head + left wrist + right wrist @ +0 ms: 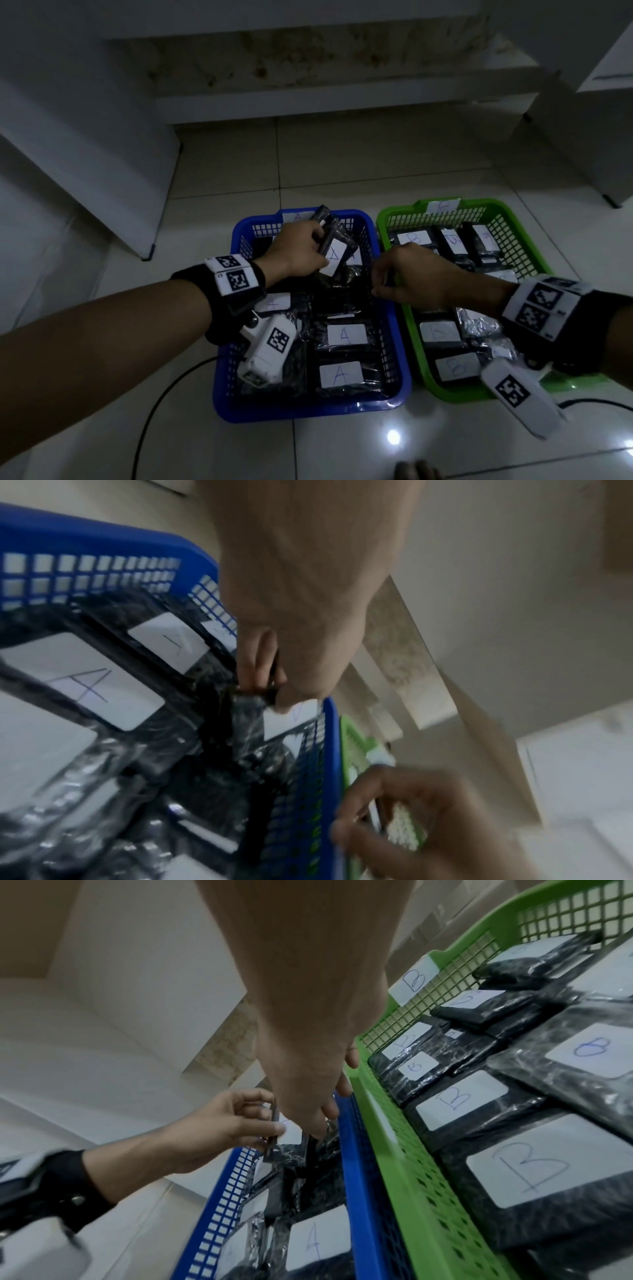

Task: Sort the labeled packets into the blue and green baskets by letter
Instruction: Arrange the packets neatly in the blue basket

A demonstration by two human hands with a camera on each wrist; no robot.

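Fingers [317,236] of the left hand [298,251] curl round a black packet labelled A [334,255], holding it tilted, one end raised, above the far end of the blue basket [394,402]. The packet's long axis runs from the hand's palm up toward the basket's far wall, its white label facing up. Below it, other A packets [342,373] lie flat in the same basket, so the drop point sits directly under the hand.

To the right, the right hand [414,279] hovers over the shared edge of the blue basket and the green basket [428,373], its fingers loosely curled; the blurred left wrist view hints at something thin between them, but whether they hold anything cannot be told. B packets [517,1172] fill the green basket in rows.

Judged from this, the left hand is the nearer one and need only lower and release. Both baskets stand side by side on the tiled floor [342,445].
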